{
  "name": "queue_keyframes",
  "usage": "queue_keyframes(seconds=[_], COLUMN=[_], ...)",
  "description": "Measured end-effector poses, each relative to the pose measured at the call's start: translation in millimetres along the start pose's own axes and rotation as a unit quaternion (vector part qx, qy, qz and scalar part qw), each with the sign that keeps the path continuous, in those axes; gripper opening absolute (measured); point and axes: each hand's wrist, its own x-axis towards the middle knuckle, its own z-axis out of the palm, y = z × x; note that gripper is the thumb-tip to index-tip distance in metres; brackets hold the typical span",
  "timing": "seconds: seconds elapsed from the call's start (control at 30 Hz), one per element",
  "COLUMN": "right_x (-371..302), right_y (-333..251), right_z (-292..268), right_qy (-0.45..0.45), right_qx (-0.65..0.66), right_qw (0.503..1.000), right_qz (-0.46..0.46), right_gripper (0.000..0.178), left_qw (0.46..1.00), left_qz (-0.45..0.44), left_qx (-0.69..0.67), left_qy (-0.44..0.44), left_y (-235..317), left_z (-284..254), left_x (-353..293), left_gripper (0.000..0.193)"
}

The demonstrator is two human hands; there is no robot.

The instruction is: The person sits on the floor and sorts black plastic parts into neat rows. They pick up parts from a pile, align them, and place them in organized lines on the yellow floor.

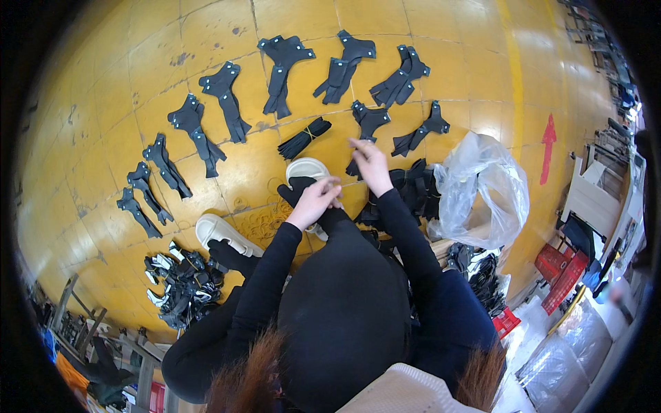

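My left hand [315, 202] is closed, with its fingers curled over dark fabric pieces [289, 194] that stick out to its left, above my cream shoe [308, 167]. How many pieces it holds is hidden. To the right and a little farther out, my right hand [372, 166] has its fingers apart, and nothing shows in it. Beyond its fingertips lies a set of black cut pieces [370, 118] with small pale labels. A black bundle tied with a yellow rubber band [304, 138] rests on the floor ahead of the shoe.
Several sets of black cut pieces [222, 93] form an arc on the yellow tiled floor [227, 34]. Loose rubber bands [265, 224] lie between my shoes. Dark bundles [416, 189] and a clear plastic bag [482, 189] are at right; a black-and-white pile [182, 286] is at left.
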Motion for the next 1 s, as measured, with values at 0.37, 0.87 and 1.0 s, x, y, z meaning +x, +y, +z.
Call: queue_keyframes(seconds=[0.37,0.87,1.0], right_x=[10.2,26.1,26.2], right_y=[34.9,111.7,118.5], right_z=[-16.2,-147.4,-131.2], right_qy=[0.064,0.099,0.113], right_qx=[-0.158,-0.114,-0.178], right_qw=[0.985,0.970,0.955], right_qz=[-0.007,0.191,0.210], right_gripper=[0.025,0.041,0.040], left_qw=[0.995,0.994,0.994], left_qz=[-0.005,-0.022,-0.020], left_qx=[-0.071,-0.103,-0.098], left_qy=[0.076,0.039,0.046], left_y=[-37.7,-37.5,-41.4], left_z=[-19.0,-28.1,-28.5], left_x=[-6.8,-5.0,-6.2], left_gripper=[0.015,0.017,0.017])
